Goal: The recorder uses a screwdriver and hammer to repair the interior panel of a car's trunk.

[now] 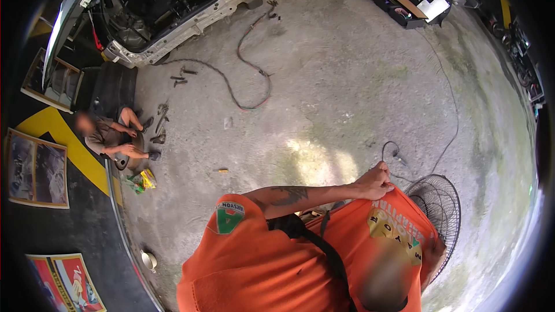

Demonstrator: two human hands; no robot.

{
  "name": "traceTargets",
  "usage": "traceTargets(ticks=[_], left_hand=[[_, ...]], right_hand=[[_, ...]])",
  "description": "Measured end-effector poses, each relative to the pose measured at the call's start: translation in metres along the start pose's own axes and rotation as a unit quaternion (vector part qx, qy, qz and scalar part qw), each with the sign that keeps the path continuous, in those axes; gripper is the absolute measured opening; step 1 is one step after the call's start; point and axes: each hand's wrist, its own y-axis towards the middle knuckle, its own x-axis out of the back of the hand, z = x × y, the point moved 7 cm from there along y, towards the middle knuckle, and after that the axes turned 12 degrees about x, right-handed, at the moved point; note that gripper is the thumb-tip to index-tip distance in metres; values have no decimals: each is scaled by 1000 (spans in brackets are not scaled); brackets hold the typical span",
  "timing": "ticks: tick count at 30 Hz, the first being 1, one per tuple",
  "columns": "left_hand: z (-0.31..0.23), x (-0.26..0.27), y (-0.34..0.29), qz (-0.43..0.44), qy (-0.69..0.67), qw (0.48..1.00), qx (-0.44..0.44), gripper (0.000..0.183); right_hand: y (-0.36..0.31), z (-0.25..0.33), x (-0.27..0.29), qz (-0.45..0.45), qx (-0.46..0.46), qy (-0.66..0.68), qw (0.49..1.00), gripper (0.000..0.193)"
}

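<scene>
My left hand reaches across my front from a tattooed forearm and is closed on the hem of my orange shirt, pulling the cloth up and outward. A black strap crosses the shirt's chest. My right hand does not show; it may be behind the raised cloth. Just right of the shirt, a round wire fan guard lies on the concrete floor, and a thin black cable runs close past my left hand.
A stripped car body stands at the far left. Another person sits on the floor beside it with hand tools around. Red and green hoses snake across the concrete. An open tool case lies at the far right.
</scene>
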Motion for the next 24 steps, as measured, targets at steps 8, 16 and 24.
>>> traceTargets(ticks=[8,16,24], left_hand=[[10,13,0,-21,-2,1000,21,33],[9,17,-3,-38,-11,999,20,35],[14,5,-6,-26,-11,999,26,35]], right_hand=[[12,-7,-16,73,-13,-50,996,35],[15,5,-9,56,5,-74,996,35],[7,-2,-5,53,-6,-63,997,33]])
